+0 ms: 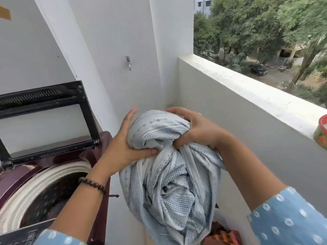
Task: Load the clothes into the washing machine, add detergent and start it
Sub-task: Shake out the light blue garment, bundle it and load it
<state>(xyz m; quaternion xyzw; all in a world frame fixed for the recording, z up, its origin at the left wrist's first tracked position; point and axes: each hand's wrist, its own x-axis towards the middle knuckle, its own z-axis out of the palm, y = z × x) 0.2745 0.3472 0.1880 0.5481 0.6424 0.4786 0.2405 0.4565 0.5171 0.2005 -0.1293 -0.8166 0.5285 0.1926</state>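
Blue dotted sleeve (290,221) nearest. Both hands bunch pale blue cloth (169,174) mid-air, right of open washer drum (44,190). Left hand (122,144) cups side, thumb pinching; right hand (196,129) clutches top. Soft, light, floppy; tail likely drags. Best grip: gathered knot at top.

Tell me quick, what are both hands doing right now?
Left hand: grips the bundled cloth.
Right hand: grips the same cloth.
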